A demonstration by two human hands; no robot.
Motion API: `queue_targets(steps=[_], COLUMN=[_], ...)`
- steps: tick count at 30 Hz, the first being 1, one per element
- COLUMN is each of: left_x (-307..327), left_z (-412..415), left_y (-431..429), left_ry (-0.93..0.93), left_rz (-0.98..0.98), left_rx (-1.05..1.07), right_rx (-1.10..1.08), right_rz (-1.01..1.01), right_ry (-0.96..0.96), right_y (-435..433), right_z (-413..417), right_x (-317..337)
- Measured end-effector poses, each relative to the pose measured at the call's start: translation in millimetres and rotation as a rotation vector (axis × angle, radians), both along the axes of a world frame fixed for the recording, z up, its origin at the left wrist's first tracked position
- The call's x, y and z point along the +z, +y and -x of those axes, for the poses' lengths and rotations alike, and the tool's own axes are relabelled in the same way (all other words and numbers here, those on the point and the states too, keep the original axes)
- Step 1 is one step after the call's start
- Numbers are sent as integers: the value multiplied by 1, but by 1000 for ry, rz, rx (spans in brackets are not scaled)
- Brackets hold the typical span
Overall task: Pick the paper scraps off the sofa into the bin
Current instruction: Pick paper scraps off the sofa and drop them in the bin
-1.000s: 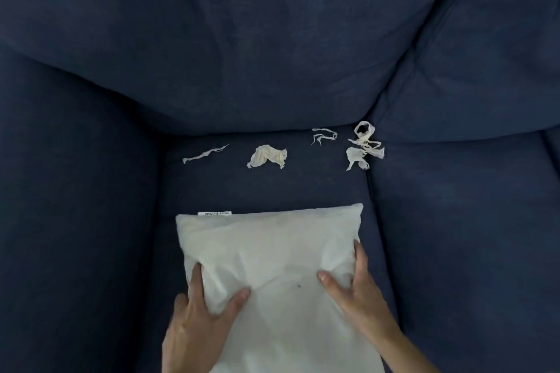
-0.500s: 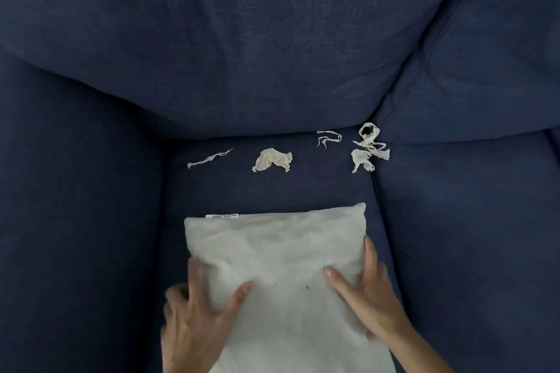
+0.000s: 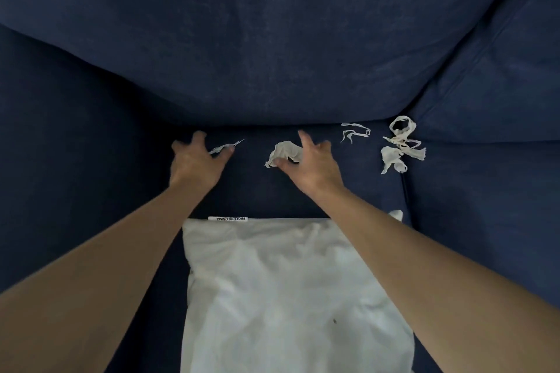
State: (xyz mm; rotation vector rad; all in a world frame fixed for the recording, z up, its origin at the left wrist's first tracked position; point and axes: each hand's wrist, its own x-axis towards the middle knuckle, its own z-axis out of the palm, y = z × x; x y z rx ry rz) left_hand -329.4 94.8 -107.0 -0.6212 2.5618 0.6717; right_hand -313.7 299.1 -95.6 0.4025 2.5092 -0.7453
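Note:
Several white paper scraps lie along the back of the dark blue sofa seat [image 3: 251, 191]. My left hand [image 3: 195, 162] hovers with spread fingers over a thin twisted strip [image 3: 227, 147], fingertips touching it. My right hand [image 3: 313, 165] curls around a crumpled scrap [image 3: 285, 153], thumb below it and fingers above, the scrap still resting on the seat. Further right lie a thin looped strip [image 3: 356, 131] and a tangled cluster of scraps [image 3: 400, 147] at the seam between the seats. A small piece [image 3: 396, 214] shows beside my right forearm. No bin is in view.
A white pillow [image 3: 288, 288] with a label at its far edge lies on the seat near me, between my forearms. The sofa's back cushions [image 3: 272, 39] rise behind the scraps. The armrest [image 3: 60, 160] is on the left, a second seat cushion [image 3: 485, 221] on the right.
Both hands have left the white pillow and reached forward to the scraps at the back of the seat. The pillow now lies nearer to me.

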Motion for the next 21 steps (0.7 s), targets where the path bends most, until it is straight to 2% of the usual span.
queue_targets(steps=[3,5,8,11,21], left_x=[-24,-35,-44,-51,0], left_z=[22,26,18,7,-29], left_y=[13,22,37,46,25], left_ry=[-29,51,257,329,425], left_rz=[-36,1,63,101,-172], left_rx=[156,168,-20,-176,23], right_rx=[71,187,337,408,333], right_rz=[-99,-179,-229,-224,-65], right_ry=[22,97,274,327,380], right_y=[-13,-20,-21,-11,27], right_z=[10,6,0,-3,-12], right_x=[-20,-29,-37,-42,9])
